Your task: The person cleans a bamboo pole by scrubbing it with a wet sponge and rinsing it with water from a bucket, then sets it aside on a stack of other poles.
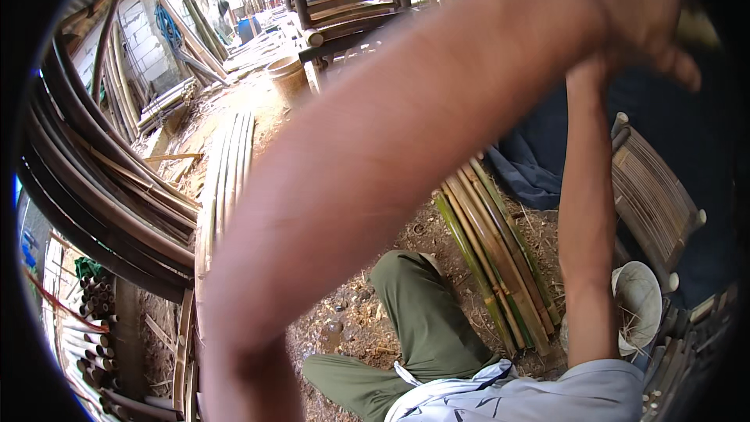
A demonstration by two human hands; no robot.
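My left arm sweeps from the lower left across the view, close to the camera and blurred. My left hand point(637, 12) is at the upper right, its fingers smeared and one digit sticking out at the edge. My right forearm rises at the right, and its wrist passes behind my left hand. My right hand is mostly hidden there. Whether either hand holds anything cannot be seen. Below the arms, several green and tan bamboo poles point(500, 266) lie side by side on the ground next to my bent leg. Dark cloth point(531, 164) hangs behind my right arm.
At the right are a small slatted bamboo seat point(656, 187) and a pale bucket point(652, 293) holding scraps. A bamboo chair frame point(351, 1) and a tan bucket point(287, 78) stand ahead. Long dark poles point(101, 203) curve along the left, beside pale bamboo strips point(226, 156).
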